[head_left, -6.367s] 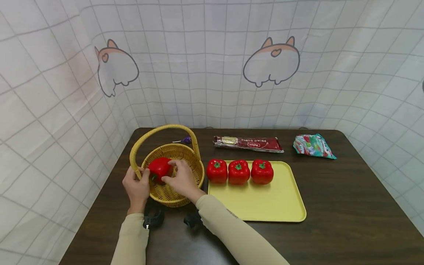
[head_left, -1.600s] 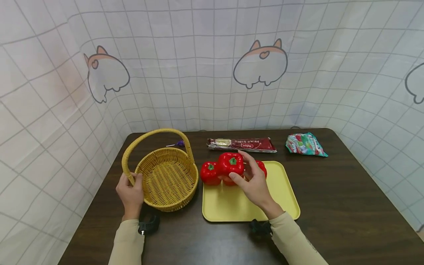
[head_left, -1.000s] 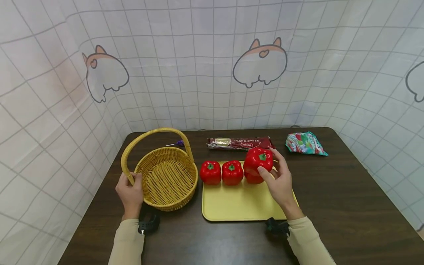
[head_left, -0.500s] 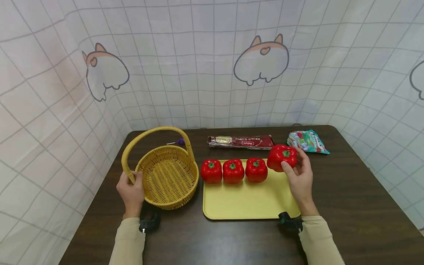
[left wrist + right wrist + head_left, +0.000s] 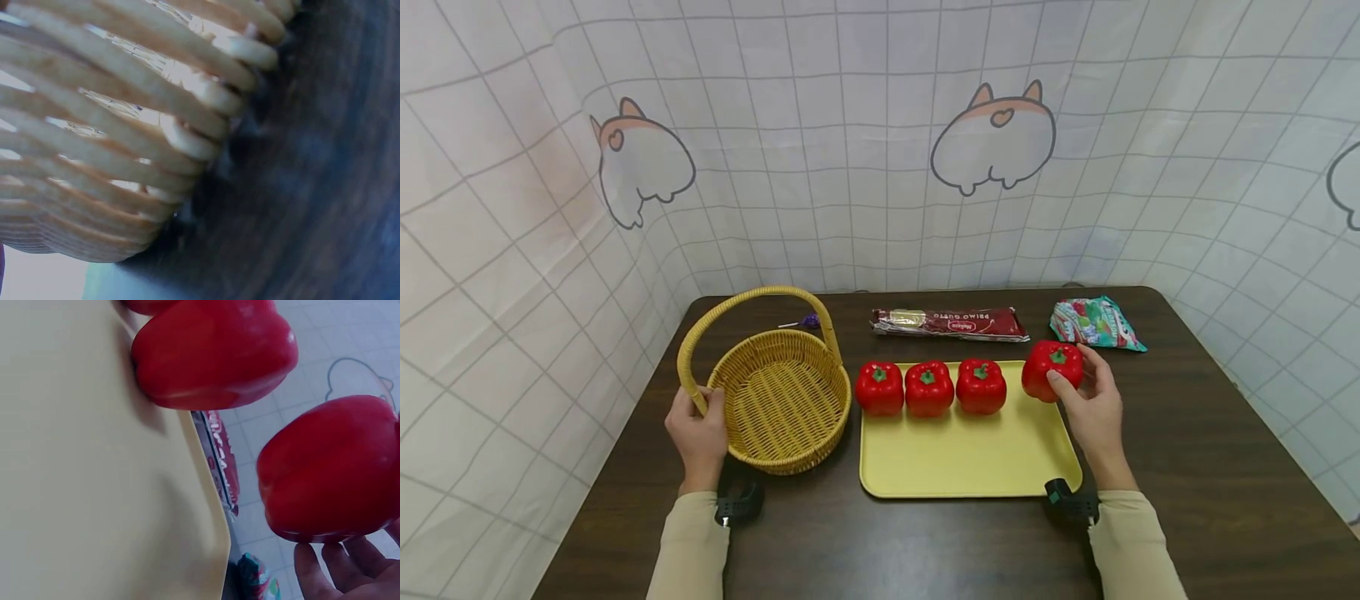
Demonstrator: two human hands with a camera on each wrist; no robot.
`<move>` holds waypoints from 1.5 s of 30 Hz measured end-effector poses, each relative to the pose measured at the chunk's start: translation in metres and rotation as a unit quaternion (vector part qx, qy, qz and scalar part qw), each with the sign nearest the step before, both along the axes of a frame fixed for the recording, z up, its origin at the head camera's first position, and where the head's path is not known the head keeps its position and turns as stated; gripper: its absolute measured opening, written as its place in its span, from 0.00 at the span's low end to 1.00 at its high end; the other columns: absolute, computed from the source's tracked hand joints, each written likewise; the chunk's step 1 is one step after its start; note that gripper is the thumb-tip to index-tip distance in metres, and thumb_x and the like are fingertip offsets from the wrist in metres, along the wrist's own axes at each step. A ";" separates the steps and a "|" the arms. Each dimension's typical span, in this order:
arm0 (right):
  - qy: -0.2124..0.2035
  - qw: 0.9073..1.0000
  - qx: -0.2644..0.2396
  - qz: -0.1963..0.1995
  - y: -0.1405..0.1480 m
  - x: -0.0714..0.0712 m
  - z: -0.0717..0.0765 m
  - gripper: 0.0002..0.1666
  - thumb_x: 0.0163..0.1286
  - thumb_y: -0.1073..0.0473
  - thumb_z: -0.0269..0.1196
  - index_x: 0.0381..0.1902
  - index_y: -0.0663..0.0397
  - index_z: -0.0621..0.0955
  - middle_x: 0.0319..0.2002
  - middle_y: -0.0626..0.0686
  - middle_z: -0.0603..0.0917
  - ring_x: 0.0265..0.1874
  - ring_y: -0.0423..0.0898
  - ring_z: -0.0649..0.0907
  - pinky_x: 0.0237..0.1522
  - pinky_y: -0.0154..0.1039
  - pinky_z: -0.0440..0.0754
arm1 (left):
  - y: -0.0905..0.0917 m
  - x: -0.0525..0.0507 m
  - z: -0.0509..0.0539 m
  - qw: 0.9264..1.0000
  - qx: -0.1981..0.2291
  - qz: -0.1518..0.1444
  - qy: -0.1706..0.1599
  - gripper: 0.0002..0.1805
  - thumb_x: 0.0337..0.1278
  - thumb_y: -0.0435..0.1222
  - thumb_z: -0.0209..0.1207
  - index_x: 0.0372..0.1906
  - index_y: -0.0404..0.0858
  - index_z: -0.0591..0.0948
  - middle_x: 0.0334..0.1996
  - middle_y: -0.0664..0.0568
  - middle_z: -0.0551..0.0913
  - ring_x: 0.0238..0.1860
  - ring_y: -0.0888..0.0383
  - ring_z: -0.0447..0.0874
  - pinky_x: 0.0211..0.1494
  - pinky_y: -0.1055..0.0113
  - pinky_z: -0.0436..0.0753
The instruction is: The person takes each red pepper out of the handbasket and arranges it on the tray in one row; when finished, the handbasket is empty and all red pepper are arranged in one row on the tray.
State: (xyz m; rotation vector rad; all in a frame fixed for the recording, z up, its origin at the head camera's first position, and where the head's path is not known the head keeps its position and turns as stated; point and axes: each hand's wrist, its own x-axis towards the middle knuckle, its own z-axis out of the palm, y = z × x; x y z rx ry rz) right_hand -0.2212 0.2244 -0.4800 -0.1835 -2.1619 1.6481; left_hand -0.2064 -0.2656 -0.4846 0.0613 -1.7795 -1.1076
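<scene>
My right hand grips a red bell pepper between thumb and fingers over the far right corner of the yellow tray. In the right wrist view a gap shows between this held pepper and the tray surface. To its left, three more red peppers stand in a row along the tray's back edge, the nearest being a pepper. My left hand holds the foot of the handle of a round wicker basket, which has nothing in it. The left wrist view shows the basket's woven side.
Behind the tray lies a dark red wrapped packet. A teal and pink bag is at the back right, close beyond the held pepper. A purple lollipop lies behind the basket. A white grid curtain closes off the table's back.
The pepper was lifted out of the basket and carried right across the row to the tray's far right corner, lowering slightly in the last half second. The left hand stays on the basket.
</scene>
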 end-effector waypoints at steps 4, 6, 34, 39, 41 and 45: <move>-0.029 0.999 0.015 0.014 0.002 -0.002 -0.002 0.38 0.68 0.55 0.64 0.73 0.49 0.63 0.64 0.56 0.71 0.55 0.45 0.71 0.45 0.21 0.73 | 0.000 0.000 0.001 1.000 -0.001 0.000 0.000 0.07 0.47 0.15 0.59 0.21 0.23 0.74 0.20 0.41 0.71 0.21 0.65 0.62 0.27 0.77 0.60; -0.039 0.999 0.024 0.020 0.003 -0.002 -0.004 0.38 0.69 0.54 0.63 0.73 0.50 0.62 0.65 0.57 0.70 0.56 0.47 0.70 0.45 0.21 0.72 | 0.000 0.000 0.001 1.000 -0.002 -0.001 -0.001 0.07 0.47 0.15 0.59 0.21 0.23 0.74 0.20 0.40 0.71 0.21 0.64 0.62 0.27 0.77 0.60; -0.081 0.989 0.050 0.116 0.015 -0.006 -0.025 0.38 0.72 0.49 0.59 0.75 0.46 0.61 0.71 0.57 0.64 0.62 0.52 0.67 0.49 0.22 0.69 | -0.001 0.000 -0.003 1.000 -0.004 -0.006 0.004 0.08 0.47 0.15 0.59 0.21 0.24 0.74 0.19 0.40 0.72 0.21 0.65 0.62 0.26 0.77 0.60; -0.081 0.989 0.058 0.113 0.014 -0.003 -0.024 0.39 0.71 0.47 0.60 0.75 0.46 0.60 0.70 0.57 0.66 0.63 0.52 0.67 0.55 0.30 0.70 | -0.001 0.001 -0.002 1.000 -0.004 -0.007 0.005 0.08 0.47 0.15 0.59 0.21 0.24 0.74 0.19 0.40 0.72 0.21 0.65 0.62 0.27 0.76 0.60; -0.082 0.988 0.062 0.112 0.013 -0.004 -0.023 0.40 0.70 0.46 0.60 0.75 0.48 0.60 0.70 0.57 0.66 0.63 0.53 0.67 0.59 0.40 0.70 | -0.001 0.001 -0.002 1.000 -0.006 -0.009 0.005 0.08 0.48 0.16 0.58 0.20 0.24 0.73 0.19 0.40 0.71 0.21 0.66 0.62 0.27 0.76 0.60; -0.081 0.987 0.069 0.118 0.012 -0.006 -0.021 0.42 0.70 0.46 0.61 0.75 0.51 0.58 0.70 0.59 0.64 0.64 0.56 0.67 0.62 0.56 0.67 | -0.004 -0.001 -0.004 1.000 -0.007 -0.011 0.006 0.08 0.50 0.19 0.58 0.21 0.25 0.73 0.19 0.43 0.70 0.20 0.67 0.61 0.26 0.75 0.60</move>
